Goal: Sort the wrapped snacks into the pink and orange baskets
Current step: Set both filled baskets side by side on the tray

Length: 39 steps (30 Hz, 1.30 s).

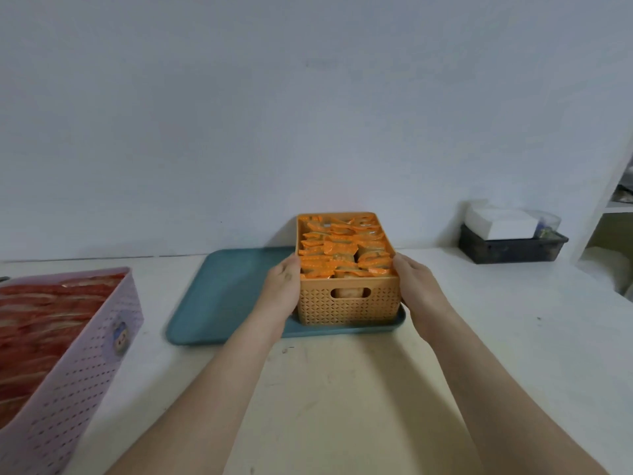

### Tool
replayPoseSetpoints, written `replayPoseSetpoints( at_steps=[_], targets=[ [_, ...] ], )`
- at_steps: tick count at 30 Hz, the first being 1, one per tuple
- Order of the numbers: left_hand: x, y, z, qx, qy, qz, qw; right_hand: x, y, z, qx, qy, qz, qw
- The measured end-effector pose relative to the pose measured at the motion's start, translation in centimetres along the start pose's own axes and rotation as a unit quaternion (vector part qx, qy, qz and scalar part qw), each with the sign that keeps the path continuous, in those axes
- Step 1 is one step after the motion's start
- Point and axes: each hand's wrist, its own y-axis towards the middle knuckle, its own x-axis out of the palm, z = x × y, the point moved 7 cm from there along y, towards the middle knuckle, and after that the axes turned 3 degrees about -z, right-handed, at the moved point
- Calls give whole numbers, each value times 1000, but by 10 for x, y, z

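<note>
White table: left hand and right hand clasp brimful orange basket between them at tray edge; tilt risks spilling wrapped snacks.

The tray lies on the table, near the wall behind it. The centre basket stands on the right end of the tray and holds wrapped snacks. The left hand grips the left side of this basket; the right hand grips the right side. The left basket stands on the table, well left of the tray and nearer the person, filled with further snack packs. A bin stands at the right rear of the table, with a box in it.
</note>
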Motion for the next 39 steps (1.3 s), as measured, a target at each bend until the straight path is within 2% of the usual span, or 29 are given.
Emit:
replayPoseSetpoints(
  at_steps=[6, 11, 15, 19, 20, 22, 25, 28, 31, 35, 39],
  targets=[
    [4, 12, -4, 15, 79, 27, 996, -6, 7, -6, -24, -42, 28, 998],
    [4, -3, 9, -3, 36, 11, 999, -9, 4, -12, -54, -121, 58, 990],
    [-2, -15, 6, -26, 42, -18, 999, -8, -15, -23, -111, -261, 87, 955],
    [-18, -34, 15, 60, 114, 33, 991, 10, -45, -57, -232, -375, 135, 887],
    [-21, -40, 21, 87, 141, 51, 985, 20, -52, -66, -260, -371, 117, 884],
    [-35, -57, 38, 137, 189, 82, 969, 49, -66, -81, -277, -314, 40, 907],
    [-63, -82, 61, 190, 268, 116, 937, 100, -87, -91, -209, -187, -110, 954],
    [-112, -109, 73, 192, 340, 165, 905, 150, -114, -95, -145, -114, -201, 962],
    [-165, -126, 68, 144, 427, 216, 866, 198, -137, -88, -117, -133, -254, 951],
    [-234, -148, 46, 57, 507, 245, 824, 278, -183, -78, -103, -212, -338, 911],
    [-302, -168, 10, -102, 546, 262, 789, 320, -205, -61, -50, -261, -386, 883]
  ],
)
